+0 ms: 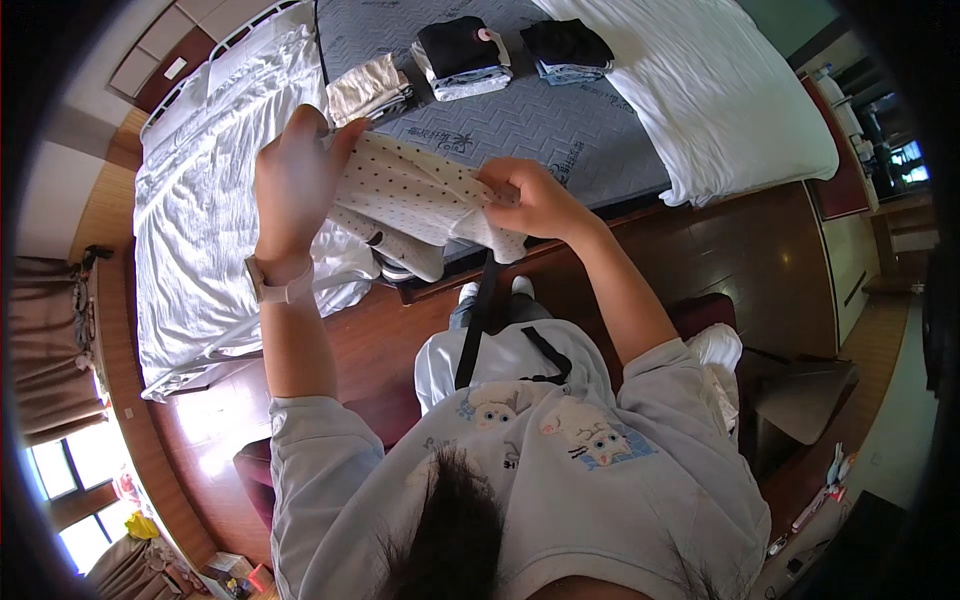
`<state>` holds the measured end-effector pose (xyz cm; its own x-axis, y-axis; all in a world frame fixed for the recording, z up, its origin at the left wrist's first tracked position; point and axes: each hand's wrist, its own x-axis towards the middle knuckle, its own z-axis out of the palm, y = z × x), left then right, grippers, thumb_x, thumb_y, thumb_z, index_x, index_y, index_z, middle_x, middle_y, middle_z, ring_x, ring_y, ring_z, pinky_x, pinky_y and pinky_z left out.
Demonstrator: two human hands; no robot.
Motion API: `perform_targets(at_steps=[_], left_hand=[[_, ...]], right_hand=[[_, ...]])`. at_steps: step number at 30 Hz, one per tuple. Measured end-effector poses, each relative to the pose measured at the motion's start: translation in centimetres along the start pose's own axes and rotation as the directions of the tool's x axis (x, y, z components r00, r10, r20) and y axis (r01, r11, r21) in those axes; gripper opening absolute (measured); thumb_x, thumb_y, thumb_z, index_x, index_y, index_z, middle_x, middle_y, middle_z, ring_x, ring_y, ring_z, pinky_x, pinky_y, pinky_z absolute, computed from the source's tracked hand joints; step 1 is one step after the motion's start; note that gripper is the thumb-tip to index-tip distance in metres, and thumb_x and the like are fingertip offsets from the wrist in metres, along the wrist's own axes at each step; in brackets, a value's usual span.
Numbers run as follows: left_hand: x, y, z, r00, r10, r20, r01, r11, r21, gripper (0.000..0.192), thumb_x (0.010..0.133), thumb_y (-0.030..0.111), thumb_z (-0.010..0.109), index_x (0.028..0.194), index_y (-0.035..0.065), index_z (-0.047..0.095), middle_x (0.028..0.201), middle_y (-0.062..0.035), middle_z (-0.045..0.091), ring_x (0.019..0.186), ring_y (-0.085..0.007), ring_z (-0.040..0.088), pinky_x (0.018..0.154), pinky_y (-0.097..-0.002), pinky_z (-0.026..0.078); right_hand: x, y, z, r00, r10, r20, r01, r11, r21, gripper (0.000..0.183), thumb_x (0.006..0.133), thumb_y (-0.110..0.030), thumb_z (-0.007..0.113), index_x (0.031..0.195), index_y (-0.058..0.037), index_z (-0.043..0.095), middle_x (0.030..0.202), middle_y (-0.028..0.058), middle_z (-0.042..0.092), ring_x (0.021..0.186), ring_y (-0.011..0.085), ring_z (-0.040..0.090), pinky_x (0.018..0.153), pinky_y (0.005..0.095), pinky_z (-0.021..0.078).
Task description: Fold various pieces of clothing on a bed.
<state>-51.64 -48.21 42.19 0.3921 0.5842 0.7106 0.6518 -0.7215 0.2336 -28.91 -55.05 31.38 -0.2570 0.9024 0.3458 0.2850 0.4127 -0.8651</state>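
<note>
A white cloth garment with dark polka dots hangs between my two hands, in front of the mattress edge. My left hand, with a pale-strapped watch on its wrist, pinches the garment's upper left corner. At its right end, my right hand grips the fabric between thumb and fingers. The garment's lower folds droop; its exact kind is hard to tell. Beyond it, on the grey mattress, lie a stack topped with cream cloth, a stack topped with a black garment, and another black-topped stack.
A rumpled white sheet covers the metal-framed bed at left. White bedding lies on the mattress's right part. A dark red chair is under me, with white cloth by its right side. Brown curtains hang at far left.
</note>
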Motion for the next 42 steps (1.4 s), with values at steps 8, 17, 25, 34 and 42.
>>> perform_targets(at_steps=[8, 17, 25, 34, 42], left_hand=[[0.3, 1.3, -1.1, 0.999, 0.035, 0.037, -0.037, 0.999, 0.039, 0.035, 0.073, 0.031, 0.069, 0.068, 0.0051, 0.047, 0.054, -0.0077, 0.053, 0.044, -0.0228, 0.053, 0.041, -0.0283, 0.041], [0.7, 1.0, -2.0, 0.996, 0.078, -0.037, -0.075, 0.994, 0.075, 0.034, 0.073, 0.028, 0.07, 0.067, 0.0056, 0.046, 0.051, -0.0056, 0.047, 0.04, -0.0203, 0.047, 0.039, -0.0271, 0.038], [0.3, 1.2, -2.8, 0.996, 0.041, -0.082, -0.038, 0.998, 0.041, 0.033, 0.072, 0.023, 0.072, 0.065, 0.0051, 0.044, 0.049, -0.0057, 0.044, 0.039, -0.0174, 0.04, 0.04, -0.0247, 0.036], [0.0, 0.4, -3.2, 0.99, 0.068, -0.125, -0.067, 0.998, 0.018, 0.027, 0.077, 0.019, 0.068, 0.068, 0.0043, 0.047, 0.049, -0.0029, 0.042, 0.043, -0.0082, 0.035, 0.041, -0.0204, 0.032], [0.6, 1.2, -3.4, 0.986, 0.102, -0.135, -0.102, 0.995, 0.007, 0.033, 0.072, 0.019, 0.073, 0.065, 0.0049, 0.044, 0.048, -0.0044, 0.043, 0.041, -0.0115, 0.035, 0.04, -0.0213, 0.033]], right_hand=[[-1.8, 1.2, 4.8, 0.997, 0.079, -0.006, -0.079, 0.996, -0.027, 0.025, 0.064, -0.009, 0.054, 0.087, -0.0003, 0.059, 0.074, 0.0148, 0.059, 0.065, 0.0287, 0.058, 0.063, 0.0349, 0.0456], [-2.5, 1.6, 8.2, 0.98, -0.103, -0.172, 0.067, 0.977, -0.204, 0.026, 0.062, -0.018, 0.063, 0.081, -0.002, 0.058, 0.071, 0.0105, 0.055, 0.064, 0.0279, 0.054, 0.06, 0.0368, 0.043], [-2.2, 2.8, 9.3, 0.875, -0.163, -0.457, -0.024, 0.926, -0.376, 0.018, 0.058, -0.013, 0.06, 0.073, -0.0032, 0.056, 0.073, 0.0107, 0.053, 0.068, 0.0303, 0.052, 0.063, 0.0392, 0.0404], [-3.0, 3.8, 6.9, 0.771, -0.175, -0.612, -0.063, 0.936, -0.346, 0.014, 0.067, -0.009, 0.055, 0.076, 0.0002, 0.061, 0.078, 0.014, 0.057, 0.072, 0.0297, 0.055, 0.065, 0.0394, 0.043], [-2.5, 2.8, 7.2, 0.929, -0.021, -0.369, -0.032, 0.99, -0.135, 0.023, 0.071, -0.016, 0.06, 0.084, 0.0026, 0.061, 0.083, 0.0159, 0.058, 0.077, 0.0296, 0.057, 0.068, 0.0366, 0.0436]])
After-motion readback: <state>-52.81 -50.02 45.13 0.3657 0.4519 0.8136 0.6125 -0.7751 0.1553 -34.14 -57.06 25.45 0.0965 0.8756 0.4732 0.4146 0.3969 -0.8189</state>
